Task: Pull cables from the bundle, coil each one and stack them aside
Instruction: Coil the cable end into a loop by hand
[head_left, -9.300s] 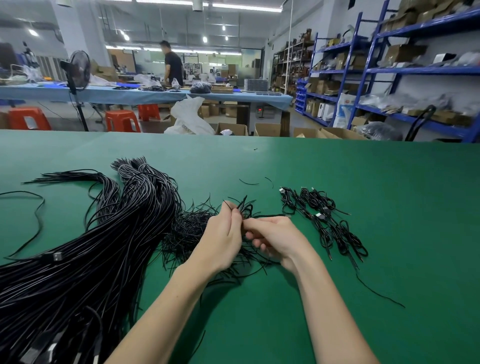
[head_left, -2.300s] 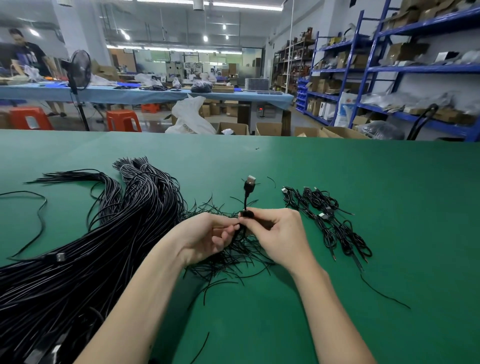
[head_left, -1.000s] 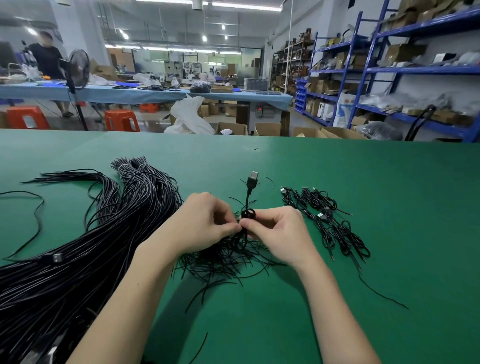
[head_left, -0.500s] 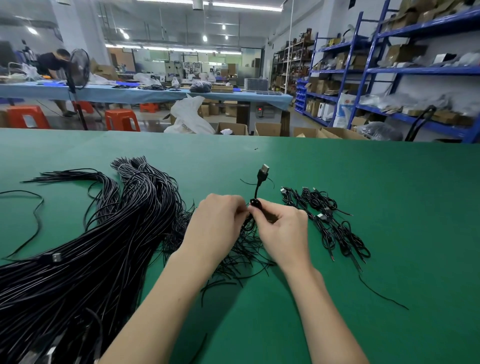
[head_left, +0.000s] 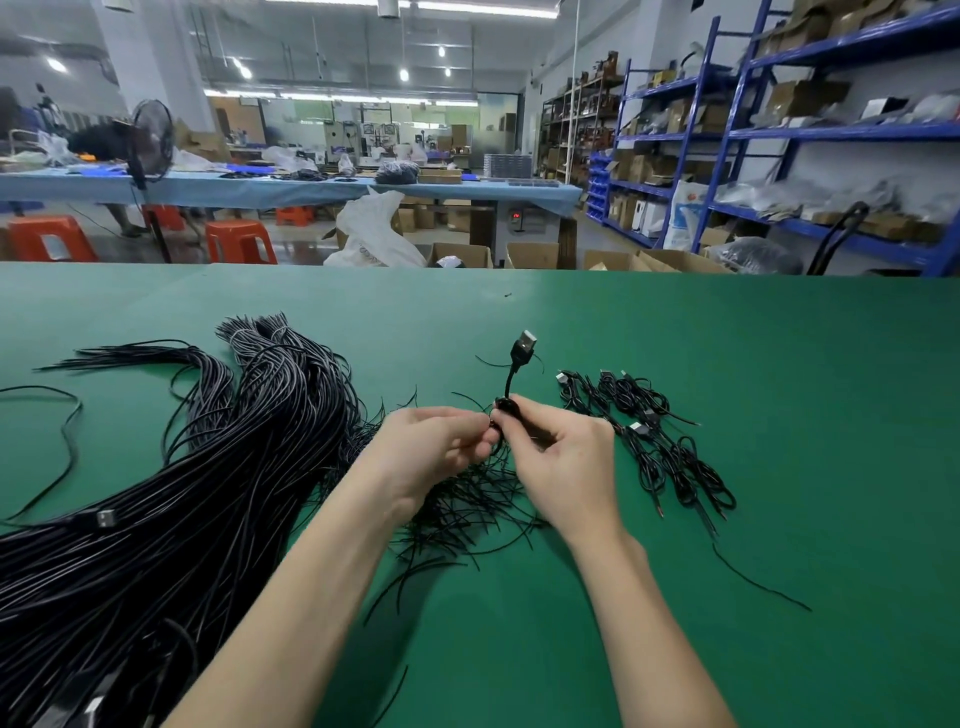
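Head view: my left hand (head_left: 436, 449) and right hand (head_left: 563, 457) pinch one small coiled black USB cable (head_left: 511, 387), right of the big black cable bundle (head_left: 171, 499). I judge a few finished coils (head_left: 660, 447) farther right, most uncoiled.

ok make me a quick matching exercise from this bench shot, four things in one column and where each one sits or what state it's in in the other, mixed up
Things
1. big cable bundle
2. coiled cable
3. stack of coiled cables
4. USB plug

Places or states
A. sticks up above the fingertips
B. lies on the green table to the right of the right hand
C. pinched between the left hand and the right hand
D. sprawls across the left side of the table

Pairs: 1-D, 2-C, 3-B, 4-A
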